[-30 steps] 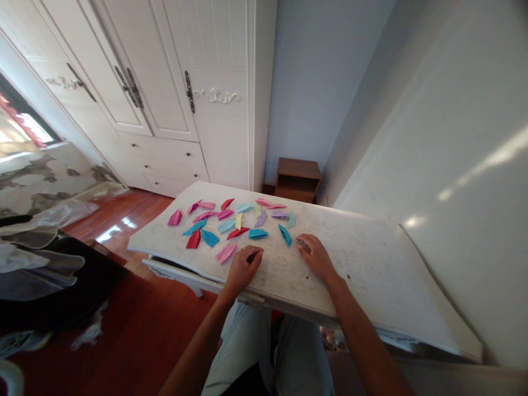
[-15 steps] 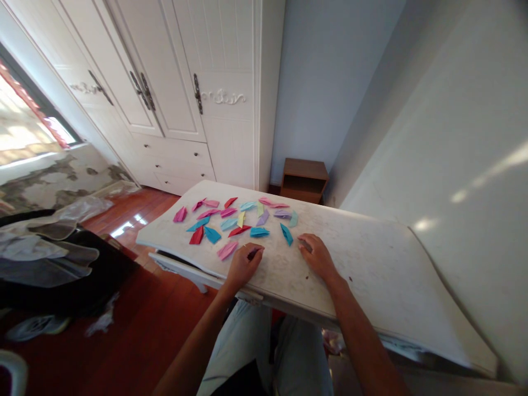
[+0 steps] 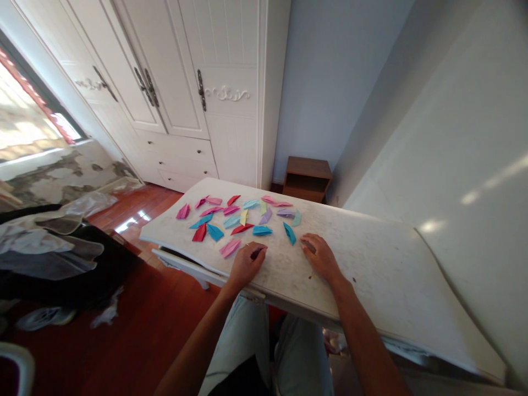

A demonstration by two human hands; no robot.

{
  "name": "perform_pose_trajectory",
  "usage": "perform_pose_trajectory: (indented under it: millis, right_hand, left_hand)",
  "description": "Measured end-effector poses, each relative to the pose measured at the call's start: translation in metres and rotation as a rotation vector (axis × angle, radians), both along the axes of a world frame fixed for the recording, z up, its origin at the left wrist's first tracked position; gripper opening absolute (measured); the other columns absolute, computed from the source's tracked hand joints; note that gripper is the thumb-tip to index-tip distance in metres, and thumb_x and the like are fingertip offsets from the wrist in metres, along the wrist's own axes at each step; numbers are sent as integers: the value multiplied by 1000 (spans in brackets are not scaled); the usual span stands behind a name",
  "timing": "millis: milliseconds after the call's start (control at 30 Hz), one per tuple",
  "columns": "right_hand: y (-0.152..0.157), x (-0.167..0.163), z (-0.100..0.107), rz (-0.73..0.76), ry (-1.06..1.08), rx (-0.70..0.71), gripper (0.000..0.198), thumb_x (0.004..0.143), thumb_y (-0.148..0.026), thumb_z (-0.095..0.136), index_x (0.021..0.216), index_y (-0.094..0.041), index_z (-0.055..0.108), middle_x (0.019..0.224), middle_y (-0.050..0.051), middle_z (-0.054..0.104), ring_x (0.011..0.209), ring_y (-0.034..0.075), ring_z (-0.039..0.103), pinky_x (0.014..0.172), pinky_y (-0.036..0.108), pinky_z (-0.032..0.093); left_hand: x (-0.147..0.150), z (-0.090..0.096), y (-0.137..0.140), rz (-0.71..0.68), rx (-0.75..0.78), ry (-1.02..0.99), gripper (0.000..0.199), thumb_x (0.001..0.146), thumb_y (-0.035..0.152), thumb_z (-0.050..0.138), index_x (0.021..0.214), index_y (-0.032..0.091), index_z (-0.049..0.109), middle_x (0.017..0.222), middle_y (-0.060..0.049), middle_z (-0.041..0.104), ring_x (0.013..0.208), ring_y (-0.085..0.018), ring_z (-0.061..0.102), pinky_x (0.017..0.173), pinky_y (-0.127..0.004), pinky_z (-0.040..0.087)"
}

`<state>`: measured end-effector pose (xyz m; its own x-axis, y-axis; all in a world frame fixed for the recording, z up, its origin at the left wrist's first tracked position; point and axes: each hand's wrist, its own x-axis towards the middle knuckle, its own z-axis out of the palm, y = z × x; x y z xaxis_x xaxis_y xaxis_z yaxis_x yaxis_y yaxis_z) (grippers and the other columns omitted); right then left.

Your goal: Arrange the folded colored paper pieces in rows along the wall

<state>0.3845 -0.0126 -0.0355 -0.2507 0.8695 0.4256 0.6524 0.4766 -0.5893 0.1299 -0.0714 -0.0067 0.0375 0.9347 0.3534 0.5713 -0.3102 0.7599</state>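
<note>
My left hand (image 3: 247, 265) rests near the table's front edge, its fingers curled in toward the thumb, and nothing shows in it. Just left of it lies a pink folded paper (image 3: 230, 248). Curled in the same loose way, my right hand (image 3: 320, 256) lies on the tabletop with nothing seen in it. Close by on its left is a blue folded paper (image 3: 289, 234), apart from the fingers. Several more folded papers are scattered across the left half, among them a red one (image 3: 199, 232), a yellow one (image 3: 244, 217) and a purple one (image 3: 265, 215).
The white table (image 3: 383, 275) stretches to the right along the wall. Behind it stand a white wardrobe (image 3: 235, 126) and a small brown cabinet (image 3: 307, 166). A black container with cloth (image 3: 82, 253) is on the floor at left.
The whole view has shifted slightly, so the scene sits a little further right. Both hands and the papers keep their places on the table.
</note>
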Motion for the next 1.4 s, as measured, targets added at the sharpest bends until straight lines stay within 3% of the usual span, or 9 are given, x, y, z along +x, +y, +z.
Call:
perform_pose_trajectory:
  millis: [600, 1100, 1400]
  right_hand:
    - [2, 6, -5, -24, 14, -4, 29, 84, -36, 51, 98, -21, 72, 111, 11, 69, 109, 27, 60, 99, 49, 44]
    - [-55, 7, 4, -74, 45, -79, 30, 90, -38, 51, 105, -21, 71, 116, 11, 68, 114, 27, 59, 103, 51, 44]
    - [-60, 4, 6, -72, 76, -85, 30, 90, -38, 52, 106, -22, 71, 117, 11, 68, 116, 28, 58, 104, 52, 42]
  left_hand:
    - [1, 2, -5, -44, -24, 5, 17, 86, 19, 53, 90, 18, 70, 80, -4, 68, 72, -15, 60, 70, -27, 45]
    - [-1, 4, -4, -71, -27, 16, 18, 88, 21, 52, 90, 18, 69, 81, -5, 68, 72, -16, 60, 68, -27, 45]
    - [0, 2, -2, -49, -24, 49, 19, 89, 23, 51, 90, 18, 69, 81, -5, 68, 74, -17, 62, 70, -28, 46]
